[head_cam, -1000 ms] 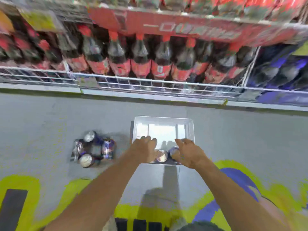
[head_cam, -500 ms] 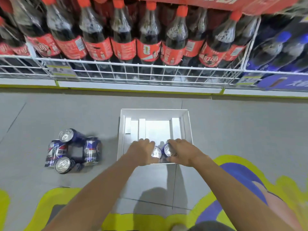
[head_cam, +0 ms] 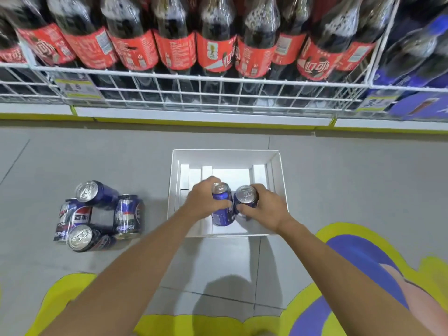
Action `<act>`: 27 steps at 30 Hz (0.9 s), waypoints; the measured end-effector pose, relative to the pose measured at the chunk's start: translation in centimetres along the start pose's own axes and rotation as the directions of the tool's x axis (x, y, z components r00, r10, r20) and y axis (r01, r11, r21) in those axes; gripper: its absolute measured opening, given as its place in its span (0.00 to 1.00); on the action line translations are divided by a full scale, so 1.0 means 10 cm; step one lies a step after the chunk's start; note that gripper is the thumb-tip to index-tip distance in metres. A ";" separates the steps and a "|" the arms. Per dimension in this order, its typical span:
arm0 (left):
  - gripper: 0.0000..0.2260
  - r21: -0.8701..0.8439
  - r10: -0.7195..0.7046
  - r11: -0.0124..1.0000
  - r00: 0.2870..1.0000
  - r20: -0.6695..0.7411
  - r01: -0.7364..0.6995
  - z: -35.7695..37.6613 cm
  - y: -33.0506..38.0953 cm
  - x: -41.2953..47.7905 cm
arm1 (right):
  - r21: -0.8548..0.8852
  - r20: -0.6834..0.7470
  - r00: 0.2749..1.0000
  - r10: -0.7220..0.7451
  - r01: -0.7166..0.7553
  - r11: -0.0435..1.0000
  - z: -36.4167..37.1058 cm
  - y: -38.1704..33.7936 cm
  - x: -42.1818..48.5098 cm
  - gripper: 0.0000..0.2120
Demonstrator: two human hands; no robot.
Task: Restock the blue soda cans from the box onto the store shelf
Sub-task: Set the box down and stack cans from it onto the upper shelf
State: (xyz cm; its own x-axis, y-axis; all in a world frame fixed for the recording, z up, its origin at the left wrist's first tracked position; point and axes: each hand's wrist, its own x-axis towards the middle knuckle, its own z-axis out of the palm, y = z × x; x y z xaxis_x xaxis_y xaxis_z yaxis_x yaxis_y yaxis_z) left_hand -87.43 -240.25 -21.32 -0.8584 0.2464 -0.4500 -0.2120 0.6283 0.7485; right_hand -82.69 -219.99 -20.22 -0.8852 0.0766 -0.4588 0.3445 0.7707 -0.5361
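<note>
Far left, on the grey floor (head_cam: 339,178): four loose cans (head_cam: 99,215), blue, bunched and touching one another, well apart from the box. Two of them tipped with silver tops toward the camera, two showing labelled sides.

Along the top of the view: wire shelf front (head_cam: 218,93) with a price tag (head_cam: 77,89) clipped at its left, and behind the wire a row of cola bottles (head_cam: 213,52), dark, red-labelled.

In the centre: white box (head_cam: 225,151), open-topped, on the floor near the shelf base. Inside it, white card flaps against the walls.

Reaching in from the near side, left hand (head_cam: 203,202). Wraps fingers and thumb round the upper half of the first can (head_cam: 221,212), clamped on it. Blue body, tilted, silver top leaning away, over the box's inside near the front wall.

Just right of it, second can (head_cam: 246,196), silver top facing the camera. Touching the first or only beside it: cannot tell. Gripped by the right hand (head_cam: 266,209), fingers curled round its side.

Both hands close together, side by side, each on its own can. Cannot tell whether either can rests on the box bottom.

At right: yellow and blue floor graphic (head_cam: 363,263) under the right forearm. Top right, blue-labelled bottles (head_cam: 417,57) behind a separate wire section.
</note>
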 end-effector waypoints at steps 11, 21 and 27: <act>0.28 -0.397 -0.078 0.915 0.997 -0.006 0.069 -1.04 1.23 -0.65 | 0.474 -0.148 0.989 0.005 0.067 0.878 -1.16 -0.91 -0.55 0.18; 0.24 -0.472 0.084 0.877 0.996 -0.044 -0.095 -4.27 5.02 -2.83 | 0.423 -0.301 0.946 -0.121 0.247 0.872 -4.88 -4.27 -2.55 0.27; 0.18 -0.414 0.283 0.853 0.948 -0.142 -0.317 -5.90 6.83 -3.66 | 0.351 -0.475 0.857 -0.199 0.393 0.850 -6.66 -6.03 -3.49 0.34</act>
State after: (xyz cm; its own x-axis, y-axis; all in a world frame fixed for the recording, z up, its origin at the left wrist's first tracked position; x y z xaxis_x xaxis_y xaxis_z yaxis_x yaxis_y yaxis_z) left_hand -98.08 -249.88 75.03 -0.9407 0.3066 -0.1452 -0.1021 0.1522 0.9831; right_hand -93.33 -227.02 75.31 -0.9758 0.2127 0.0505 0.0551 0.4630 -0.8846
